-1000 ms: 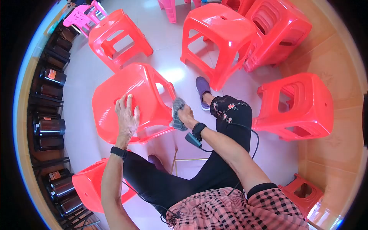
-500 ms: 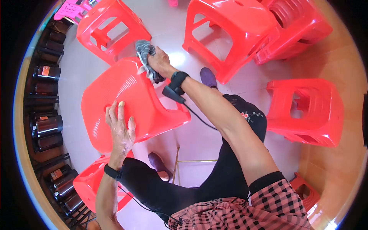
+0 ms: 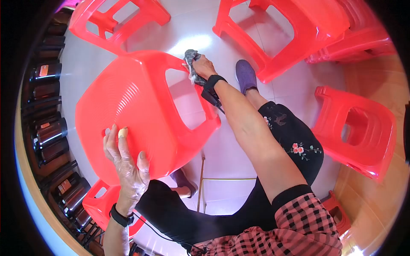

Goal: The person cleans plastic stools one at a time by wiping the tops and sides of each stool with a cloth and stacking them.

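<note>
A red plastic stool (image 3: 158,106) stands tilted before me, its seat facing left and its open leg side toward the right. My left hand (image 3: 124,164) rests on the seat with fingers spread, a yellowish wrap on one fingertip. My right hand (image 3: 203,68) grips a grey patterned cloth (image 3: 192,76) at the far ends of the stool's legs. The cloth touches the leg there. Each wrist wears a black band.
Other red stools stand at the upper left (image 3: 115,21), upper right (image 3: 286,34), right (image 3: 356,130) and lower left (image 3: 102,205). Dark glossy containers (image 3: 51,132) line the left side. A purple shoe (image 3: 245,76) is on the floor beside my right forearm.
My right hand first moved with the cloth from the near leg up to the seat's far edge, then right to the legs. My left hand stayed on the seat as the view shifted.
</note>
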`<action>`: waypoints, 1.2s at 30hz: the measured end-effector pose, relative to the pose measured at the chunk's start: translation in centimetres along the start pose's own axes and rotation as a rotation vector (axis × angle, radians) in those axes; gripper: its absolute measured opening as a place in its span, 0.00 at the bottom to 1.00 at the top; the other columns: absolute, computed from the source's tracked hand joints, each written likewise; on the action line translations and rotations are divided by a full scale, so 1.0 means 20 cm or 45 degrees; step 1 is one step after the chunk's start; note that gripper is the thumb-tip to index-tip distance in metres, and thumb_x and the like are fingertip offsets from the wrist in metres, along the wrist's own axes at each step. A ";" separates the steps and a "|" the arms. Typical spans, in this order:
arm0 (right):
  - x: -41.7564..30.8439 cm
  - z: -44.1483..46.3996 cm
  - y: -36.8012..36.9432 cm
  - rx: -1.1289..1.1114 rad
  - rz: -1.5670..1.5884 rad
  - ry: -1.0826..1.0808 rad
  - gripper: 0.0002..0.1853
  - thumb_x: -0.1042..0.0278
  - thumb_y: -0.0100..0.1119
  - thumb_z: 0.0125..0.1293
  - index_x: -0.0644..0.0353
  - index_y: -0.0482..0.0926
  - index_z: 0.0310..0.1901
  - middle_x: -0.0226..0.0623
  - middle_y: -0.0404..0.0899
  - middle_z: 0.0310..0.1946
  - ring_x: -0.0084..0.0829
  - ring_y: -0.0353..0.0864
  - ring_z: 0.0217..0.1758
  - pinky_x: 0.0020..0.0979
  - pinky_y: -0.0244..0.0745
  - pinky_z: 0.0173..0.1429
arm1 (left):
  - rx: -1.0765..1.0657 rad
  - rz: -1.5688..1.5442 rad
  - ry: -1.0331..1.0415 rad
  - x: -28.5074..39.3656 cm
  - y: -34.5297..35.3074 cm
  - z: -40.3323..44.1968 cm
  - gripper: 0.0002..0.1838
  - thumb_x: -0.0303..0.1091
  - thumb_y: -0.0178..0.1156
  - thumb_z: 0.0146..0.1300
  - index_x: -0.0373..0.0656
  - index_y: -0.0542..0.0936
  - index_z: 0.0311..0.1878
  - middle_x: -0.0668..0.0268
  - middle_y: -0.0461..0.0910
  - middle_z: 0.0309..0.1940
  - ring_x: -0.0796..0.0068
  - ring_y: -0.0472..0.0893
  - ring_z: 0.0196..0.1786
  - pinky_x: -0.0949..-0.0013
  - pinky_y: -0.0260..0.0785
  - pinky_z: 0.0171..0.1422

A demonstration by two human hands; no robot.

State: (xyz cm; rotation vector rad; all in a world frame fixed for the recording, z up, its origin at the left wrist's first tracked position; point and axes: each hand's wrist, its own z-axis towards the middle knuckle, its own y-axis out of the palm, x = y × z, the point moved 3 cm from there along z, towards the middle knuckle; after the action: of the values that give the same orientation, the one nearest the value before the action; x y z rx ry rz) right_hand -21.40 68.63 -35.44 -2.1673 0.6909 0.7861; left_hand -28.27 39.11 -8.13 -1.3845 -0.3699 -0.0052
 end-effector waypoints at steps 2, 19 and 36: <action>0.08 -0.03 -0.03 0.000 -0.015 0.017 0.36 0.44 0.54 0.60 0.63 0.65 0.62 0.57 0.71 0.59 0.52 0.70 0.63 0.45 0.66 0.66 | 0.000 0.012 0.017 0.01 -0.01 0.00 0.29 0.40 0.51 0.65 0.38 0.60 0.67 0.48 0.53 0.69 0.40 0.50 0.71 0.42 0.42 0.73; 0.91 -0.66 0.23 0.200 0.066 0.598 0.30 0.49 0.51 0.65 0.66 0.66 0.59 0.59 0.72 0.56 0.56 0.72 0.61 0.44 0.65 0.66 | 0.051 -0.049 -0.109 0.03 0.00 0.01 0.30 0.33 0.58 0.59 0.37 0.65 0.65 0.47 0.56 0.66 0.40 0.50 0.70 0.44 0.47 0.72; 0.06 -1.64 0.00 -0.683 1.473 0.372 0.19 0.55 0.44 0.74 0.61 0.78 0.35 0.36 0.81 0.27 0.28 0.80 0.26 0.32 0.77 0.30 | 0.321 0.057 0.031 0.00 0.04 0.01 0.30 0.39 0.58 0.57 0.34 0.69 0.61 0.46 0.63 0.61 0.42 0.60 0.63 0.44 0.51 0.69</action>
State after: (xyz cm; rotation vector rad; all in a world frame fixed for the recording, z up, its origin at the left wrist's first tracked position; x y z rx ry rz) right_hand -10.00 43.26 -18.08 -2.2362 2.1797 1.3258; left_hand -28.12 39.38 -8.88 -1.1420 -0.3076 0.0593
